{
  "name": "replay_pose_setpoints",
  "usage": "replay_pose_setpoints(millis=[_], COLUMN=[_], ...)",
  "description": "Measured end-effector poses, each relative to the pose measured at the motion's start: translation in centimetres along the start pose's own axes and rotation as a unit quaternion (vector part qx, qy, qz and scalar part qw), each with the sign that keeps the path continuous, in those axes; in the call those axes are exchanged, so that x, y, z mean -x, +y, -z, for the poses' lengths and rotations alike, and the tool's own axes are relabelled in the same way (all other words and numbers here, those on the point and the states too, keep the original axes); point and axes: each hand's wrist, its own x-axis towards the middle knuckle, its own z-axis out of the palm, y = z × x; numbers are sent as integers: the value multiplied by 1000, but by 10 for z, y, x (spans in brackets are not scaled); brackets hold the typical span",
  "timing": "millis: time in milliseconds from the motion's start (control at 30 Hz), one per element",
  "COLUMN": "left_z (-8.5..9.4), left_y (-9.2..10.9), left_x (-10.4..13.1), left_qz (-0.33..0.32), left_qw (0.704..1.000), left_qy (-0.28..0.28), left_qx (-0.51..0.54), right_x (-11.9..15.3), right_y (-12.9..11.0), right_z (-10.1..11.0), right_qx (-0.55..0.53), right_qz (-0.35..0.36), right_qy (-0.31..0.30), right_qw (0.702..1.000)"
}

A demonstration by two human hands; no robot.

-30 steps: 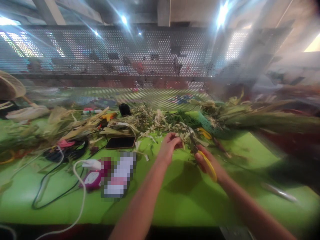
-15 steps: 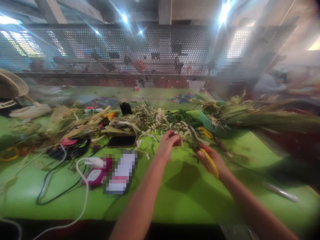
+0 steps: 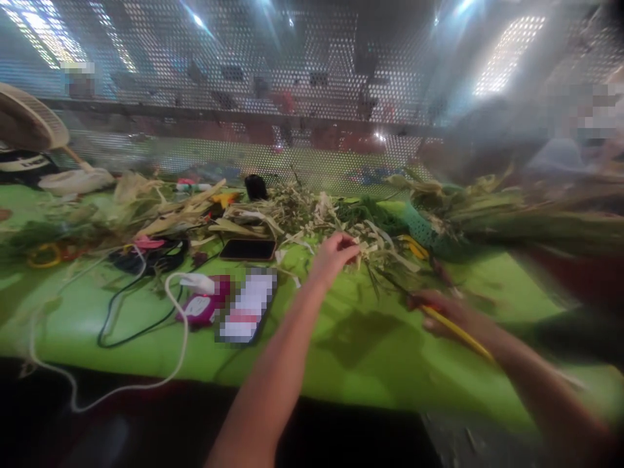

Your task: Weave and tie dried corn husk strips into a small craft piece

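Note:
My left hand (image 3: 336, 253) has its fingers bent together over a heap of pale plant scraps (image 3: 375, 237). What is between its fingertips, if anything, blends with the pale bits behind. In my right hand (image 3: 446, 312) is a pair of scissors with yellow handles (image 3: 461, 335). Their dark blades point left, toward the scraps, and are partly blurred. The scissors are apart from my left hand, a little lower and to the right.
Dried husks (image 3: 180, 211) lie across the back of the green table (image 3: 361, 364). Left stand a phone with a lit screen (image 3: 248, 305), a dark phone (image 3: 248, 249), and a purple power bank (image 3: 197, 309) with cables. At right, long leaves (image 3: 526, 221) rest over a green basket (image 3: 422, 221).
My right hand has moved right and away from my left hand with the scissors, which now show edge-on. My left hand stays over the scraps. The view has tilted down.

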Motion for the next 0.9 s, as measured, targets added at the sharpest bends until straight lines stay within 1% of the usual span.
replay_pose_setpoints(millis=[100,267,533,733,900], left_z=[-3,-3,-4,-5,-5], left_y=[-4,-11,-13,-11,-6], left_x=[-1,-3,-2,0,2], left_qz=[1,-10,-36,-35,-27], left_qw=[1000,1000,998,998,997], left_qy=[-13,-14,-19,-20,-25], left_qx=[18,3,-44,-49,-60], right_x=[-8,-18,-22,-23,-23], right_y=[-4,-5,-3,-3,-6], right_z=[-3,-9,-16,-19,-18], right_qx=[14,19,-11,-49,-55], right_qz=[-3,-2,-12,-14,-31], right_qy=[-51,-76,-51,-40,-37], right_qw=[999,997,999,998,997])
